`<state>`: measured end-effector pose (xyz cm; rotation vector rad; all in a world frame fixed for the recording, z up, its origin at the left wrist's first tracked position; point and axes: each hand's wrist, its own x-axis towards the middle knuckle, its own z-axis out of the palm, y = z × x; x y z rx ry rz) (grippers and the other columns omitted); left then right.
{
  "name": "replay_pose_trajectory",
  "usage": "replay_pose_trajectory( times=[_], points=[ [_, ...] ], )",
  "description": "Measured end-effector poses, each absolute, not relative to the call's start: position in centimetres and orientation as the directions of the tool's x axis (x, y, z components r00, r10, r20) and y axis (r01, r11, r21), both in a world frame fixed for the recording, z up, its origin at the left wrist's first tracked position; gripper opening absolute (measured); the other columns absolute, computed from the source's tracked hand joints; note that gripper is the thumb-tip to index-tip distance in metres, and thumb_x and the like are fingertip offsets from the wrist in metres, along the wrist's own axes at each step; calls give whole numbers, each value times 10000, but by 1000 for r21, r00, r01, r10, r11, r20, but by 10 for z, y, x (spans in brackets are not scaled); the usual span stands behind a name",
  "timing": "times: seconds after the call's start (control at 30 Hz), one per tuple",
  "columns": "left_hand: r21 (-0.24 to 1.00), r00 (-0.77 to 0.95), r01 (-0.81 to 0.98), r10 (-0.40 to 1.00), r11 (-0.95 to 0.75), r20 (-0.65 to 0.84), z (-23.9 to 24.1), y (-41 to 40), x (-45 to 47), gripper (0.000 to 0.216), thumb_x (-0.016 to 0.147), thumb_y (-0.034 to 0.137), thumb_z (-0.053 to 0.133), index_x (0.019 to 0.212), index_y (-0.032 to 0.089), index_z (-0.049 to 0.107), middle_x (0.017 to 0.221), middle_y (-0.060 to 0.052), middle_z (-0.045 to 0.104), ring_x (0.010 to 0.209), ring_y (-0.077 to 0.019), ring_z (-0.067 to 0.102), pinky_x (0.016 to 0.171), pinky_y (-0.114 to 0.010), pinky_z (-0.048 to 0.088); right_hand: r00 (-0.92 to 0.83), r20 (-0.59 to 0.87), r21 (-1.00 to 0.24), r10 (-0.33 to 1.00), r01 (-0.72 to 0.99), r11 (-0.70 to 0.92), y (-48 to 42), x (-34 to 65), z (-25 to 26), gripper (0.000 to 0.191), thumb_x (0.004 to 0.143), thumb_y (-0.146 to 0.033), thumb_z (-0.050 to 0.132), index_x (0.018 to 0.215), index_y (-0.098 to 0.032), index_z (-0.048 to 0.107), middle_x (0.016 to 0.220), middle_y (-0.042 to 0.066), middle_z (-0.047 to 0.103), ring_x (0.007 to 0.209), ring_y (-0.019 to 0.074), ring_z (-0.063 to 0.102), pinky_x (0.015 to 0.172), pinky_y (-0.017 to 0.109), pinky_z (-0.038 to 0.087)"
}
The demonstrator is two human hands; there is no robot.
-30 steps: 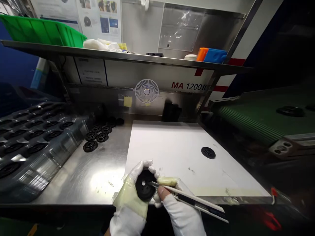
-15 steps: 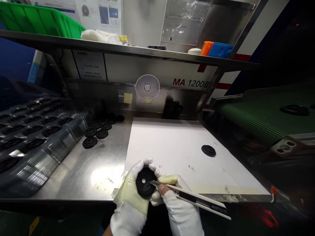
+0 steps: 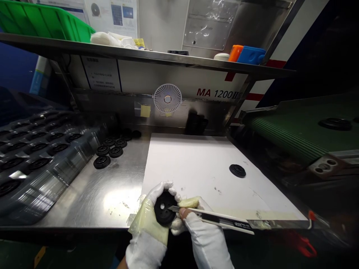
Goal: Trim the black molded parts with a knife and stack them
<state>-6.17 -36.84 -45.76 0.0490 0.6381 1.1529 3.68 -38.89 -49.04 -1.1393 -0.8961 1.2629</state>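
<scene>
In its white glove with a yellowish cover, my left hand [image 3: 150, 220] is closed round a black round part [image 3: 162, 216] with a hole at its centre and smaller holes about it. My gloved right hand [image 3: 200, 228], its thumb bare at the tip, grips a white and black utility knife [image 3: 221, 219]. The knife's blade lies against the face of the black part, right of the centre hole. Both hands are together over the front edge of the white sheet [image 3: 185, 160]. Another black round part [image 3: 237, 170] rests on the sheet's right side.
Several black parts [image 3: 101, 162] lie on the metal table left of the sheet. Clear plastic trays [image 3: 64, 168] full of such parts stand at far left. A green conveyor [image 3: 291, 130] runs at right. Above is a shelf [image 3: 157, 56] with a green bin [image 3: 42, 22]; a small fan [image 3: 167, 98] hangs below.
The knife's handle end has swung up and a little left, so the knife lies flatter, its blade still at the black part. My left hand has barely moved.
</scene>
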Motion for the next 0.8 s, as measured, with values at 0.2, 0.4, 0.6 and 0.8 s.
replay_pose_trajectory(
  times=[0.2,0.4,0.6,0.8],
  points=[
    [400,298,-811,890,427,-346,-465,-370,-65,178,710,301,650,835,206,566,701,-19,567,435,-116,467,331,-217,291,90,-128,-947,988,-306,-95,-388,37,-505,330,695,-466,694,746,-155,595,499,12,632,420,151,583,423,259,520],
    [343,215,-874,907,345,-363,-459,-368,-62,159,690,246,669,808,195,577,709,-23,572,609,-167,573,354,-200,343,189,-54,-942,980,-335,13,-393,34,-491,241,708,-389,700,779,-178,609,646,-9,649,484,131,585,495,267,532],
    [352,256,-852,894,388,-368,-458,-368,-63,201,703,289,660,849,199,557,722,-18,564,533,-149,552,326,-200,327,256,-45,-954,966,-299,35,-397,30,-479,238,677,-371,722,762,-174,618,587,-32,625,467,114,567,448,217,501],
    [364,275,-824,868,434,-413,-458,-368,-62,222,715,365,647,824,225,515,687,0,537,434,-124,487,312,-194,255,234,-49,-981,971,-195,-3,-397,30,-477,260,694,-399,698,730,-166,588,521,-26,616,423,126,566,434,233,506]
  ],
)
